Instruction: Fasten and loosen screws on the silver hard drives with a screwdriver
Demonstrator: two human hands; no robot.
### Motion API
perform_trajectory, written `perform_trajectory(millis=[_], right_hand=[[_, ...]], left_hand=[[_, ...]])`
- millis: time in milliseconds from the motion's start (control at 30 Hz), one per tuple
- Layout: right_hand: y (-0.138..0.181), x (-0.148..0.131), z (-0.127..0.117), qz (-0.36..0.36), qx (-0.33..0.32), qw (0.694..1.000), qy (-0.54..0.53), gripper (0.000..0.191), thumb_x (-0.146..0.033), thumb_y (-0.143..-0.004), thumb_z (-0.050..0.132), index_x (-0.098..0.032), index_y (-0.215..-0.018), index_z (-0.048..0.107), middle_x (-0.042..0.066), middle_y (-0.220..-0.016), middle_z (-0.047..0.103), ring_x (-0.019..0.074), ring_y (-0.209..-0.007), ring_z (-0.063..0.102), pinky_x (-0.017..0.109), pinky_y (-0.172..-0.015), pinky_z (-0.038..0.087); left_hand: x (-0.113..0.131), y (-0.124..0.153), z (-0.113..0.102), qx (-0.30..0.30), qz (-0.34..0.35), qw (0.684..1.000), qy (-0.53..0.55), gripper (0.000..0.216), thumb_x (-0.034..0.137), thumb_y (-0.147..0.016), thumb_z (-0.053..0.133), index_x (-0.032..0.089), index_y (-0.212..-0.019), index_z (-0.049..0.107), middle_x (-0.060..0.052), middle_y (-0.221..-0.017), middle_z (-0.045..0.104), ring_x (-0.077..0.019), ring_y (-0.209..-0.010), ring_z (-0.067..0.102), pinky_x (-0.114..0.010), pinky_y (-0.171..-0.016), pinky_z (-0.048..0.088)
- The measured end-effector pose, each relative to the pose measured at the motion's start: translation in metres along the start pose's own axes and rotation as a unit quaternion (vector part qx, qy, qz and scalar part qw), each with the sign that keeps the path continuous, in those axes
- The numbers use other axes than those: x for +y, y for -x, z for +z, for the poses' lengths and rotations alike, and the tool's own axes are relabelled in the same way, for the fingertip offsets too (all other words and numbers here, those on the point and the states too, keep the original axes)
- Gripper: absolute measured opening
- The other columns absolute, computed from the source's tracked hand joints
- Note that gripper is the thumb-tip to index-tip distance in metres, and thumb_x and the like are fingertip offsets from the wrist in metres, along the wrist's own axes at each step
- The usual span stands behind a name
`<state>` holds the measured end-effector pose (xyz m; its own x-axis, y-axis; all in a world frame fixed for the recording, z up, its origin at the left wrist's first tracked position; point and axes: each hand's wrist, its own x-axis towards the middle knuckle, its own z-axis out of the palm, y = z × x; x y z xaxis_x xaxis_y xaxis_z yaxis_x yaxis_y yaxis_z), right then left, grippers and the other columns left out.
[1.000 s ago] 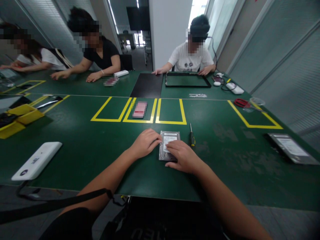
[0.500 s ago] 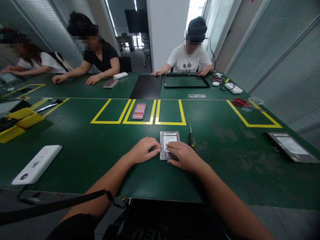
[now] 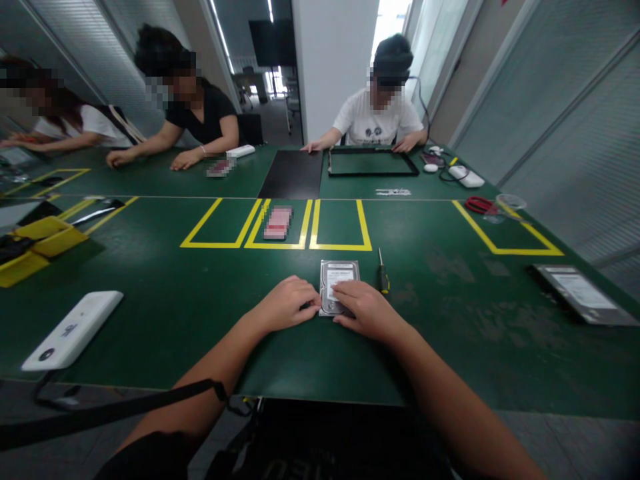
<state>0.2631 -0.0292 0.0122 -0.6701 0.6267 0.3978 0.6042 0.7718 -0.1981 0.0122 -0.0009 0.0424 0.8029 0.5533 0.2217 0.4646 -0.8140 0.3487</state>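
Observation:
A silver hard drive (image 3: pixel 330 280) with a white label lies on the green table in front of me. My right hand (image 3: pixel 370 310) reaches over its right side, fingers on the label and thumb by the near edge. At the left edge, my left hand (image 3: pixel 290 303) has curled fingers and thumb brought together against the drive. Whether a small part sits between those fingertips is hidden. Just right of the drive lies a screwdriver (image 3: pixel 383 279) with a dark green and yellow handle, its shaft pointing away from me.
Yellow tape frames (image 3: pixel 341 247) mark the table ahead, one holding a pink item (image 3: pixel 279 222). A white power bank (image 3: pixel 75 330) and yellow bins (image 3: pixel 53 237) are left; another drive-like unit (image 3: pixel 583 293) is right. Across, a person's hands rest by a black frame (image 3: pixel 373 175).
The drive's far edge has shifted slightly away from me. My left fingers have closed in more at its left edge; my right hand stays almost in place.

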Motion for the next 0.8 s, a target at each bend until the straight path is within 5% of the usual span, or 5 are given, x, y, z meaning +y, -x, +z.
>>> perform_trajectory(millis=[800], right_hand=[[0.0027, 0.0050, 0.0056, -0.008, 0.014, 1.000, 0.007, 0.048, -0.030, -0.083, 0.078, -0.008, -0.124, 0.065, 0.016, -0.130, 0.060, 0.0277, -0.123, 0.055, 0.045, -0.111, 0.044]], left_hand=[[-0.0008, 0.0029, 0.0081, -0.034, -0.010, 0.998, -0.056, 0.022, 0.032, -0.100, 0.050, 0.021, -0.096, 0.067, -0.002, -0.088, 0.069, -0.0158, -0.084, 0.062, -0.032, -0.082, 0.038]])
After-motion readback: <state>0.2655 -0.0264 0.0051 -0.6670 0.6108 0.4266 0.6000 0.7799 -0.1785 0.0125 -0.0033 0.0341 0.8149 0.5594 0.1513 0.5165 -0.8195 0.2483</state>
